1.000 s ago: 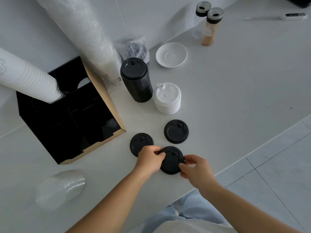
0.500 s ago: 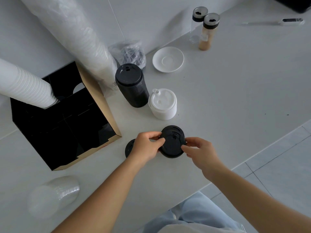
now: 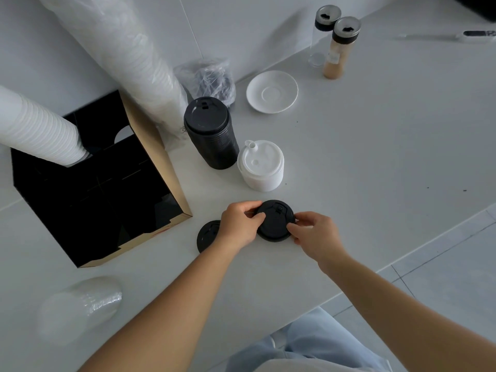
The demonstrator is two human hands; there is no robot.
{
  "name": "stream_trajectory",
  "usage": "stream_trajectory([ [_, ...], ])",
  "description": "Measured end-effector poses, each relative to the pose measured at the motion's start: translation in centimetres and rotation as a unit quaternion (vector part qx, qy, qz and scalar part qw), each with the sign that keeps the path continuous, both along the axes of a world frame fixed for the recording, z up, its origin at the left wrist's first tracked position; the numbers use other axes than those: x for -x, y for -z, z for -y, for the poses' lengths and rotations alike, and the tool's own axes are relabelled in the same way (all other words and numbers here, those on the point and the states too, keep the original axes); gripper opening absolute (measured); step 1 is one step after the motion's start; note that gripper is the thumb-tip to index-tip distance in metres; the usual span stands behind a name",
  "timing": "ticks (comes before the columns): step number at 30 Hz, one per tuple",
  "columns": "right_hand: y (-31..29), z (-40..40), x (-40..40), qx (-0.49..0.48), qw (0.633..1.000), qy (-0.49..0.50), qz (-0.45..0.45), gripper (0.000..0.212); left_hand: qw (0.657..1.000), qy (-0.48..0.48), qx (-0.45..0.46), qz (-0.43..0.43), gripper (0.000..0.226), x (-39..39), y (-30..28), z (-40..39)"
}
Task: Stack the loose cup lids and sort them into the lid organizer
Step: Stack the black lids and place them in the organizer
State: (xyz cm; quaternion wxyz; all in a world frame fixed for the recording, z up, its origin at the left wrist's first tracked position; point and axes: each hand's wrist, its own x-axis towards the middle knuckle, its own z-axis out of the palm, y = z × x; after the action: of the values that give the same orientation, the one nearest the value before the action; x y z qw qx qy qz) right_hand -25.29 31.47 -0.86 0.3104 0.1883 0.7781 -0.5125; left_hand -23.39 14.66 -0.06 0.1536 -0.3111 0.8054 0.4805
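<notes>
Fingertips of my left hand (image 3: 239,226) and right hand (image 3: 314,235) are pinching opposite rims of the round black plastic lid (image 3: 275,220), seemingly seating it squarely, just beside another flat black lid (image 3: 207,236) on the white counter (image 3: 362,157).

We have a single view, from a wide-angle camera on the person's head, looking forward and steeply down at the white table (image 3: 362,162). It sits close above both forearms, which reach in from the bottom edge. The wall runs along the top, tiled floor (image 3: 442,269) shows at lower right, and straight lines bow near the edges.
</notes>
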Motion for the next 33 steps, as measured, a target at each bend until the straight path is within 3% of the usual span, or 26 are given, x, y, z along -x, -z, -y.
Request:
stream_trajectory([
  [5,0.0,0.2,-0.1,-0.059,0.996,-0.061,-0.027,0.018,0.997,0.051,0.061,-0.004,0.031,0.0,-0.1,-0.4],
  [10,0.0,0.4,-0.2,-0.046,0.998,-0.037,-0.007,0.014,0.995,0.051,0.087,0.018,0.025,-0.1,0.1,-1.0],
  [15,-0.6,0.1,-0.1,-0.015,0.999,-0.043,0.021,0.013,0.994,-0.065,-0.065,0.056,0.009,-1.3,-0.6,-0.5],
  [17,-1.0,-0.1,0.0,-0.005,0.998,-0.06,0.023,0.014,0.984,-0.118,-0.112,0.074,0.046,-2.1,-0.6,-0.6],
  [18,-1.2,0.0,0.1,0.001,0.997,-0.069,0.021,0.016,0.978,-0.143,-0.135,0.073,0.048,-2.5,-0.8,-0.7],
  [20,-1.7,0.4,0.3,0.011,0.995,-0.096,0.016,0.02,0.968,-0.174,-0.173,0.052,0.016,-3.7,-1.0,-0.6],
  [22,-2.1,0.9,0.4,0.023,0.992,-0.123,0.006,0.021,0.962,-0.194,-0.187,0.032,0.017,-5.0,-1.7,-0.3],
  [26,-2.4,2.6,-0.3,0.052,0.985,-0.164,0.013,0.019,0.966,-0.215,-0.143,-0.03,0.015,-7.4,-2.3,1.4],
  [33,-1.7,7.0,-2.1,0.072,0.981,-0.175,0.042,0.015,0.976,-0.216,-0.039,-0.013,0.034,-9.4,-2.5,5.7],
])
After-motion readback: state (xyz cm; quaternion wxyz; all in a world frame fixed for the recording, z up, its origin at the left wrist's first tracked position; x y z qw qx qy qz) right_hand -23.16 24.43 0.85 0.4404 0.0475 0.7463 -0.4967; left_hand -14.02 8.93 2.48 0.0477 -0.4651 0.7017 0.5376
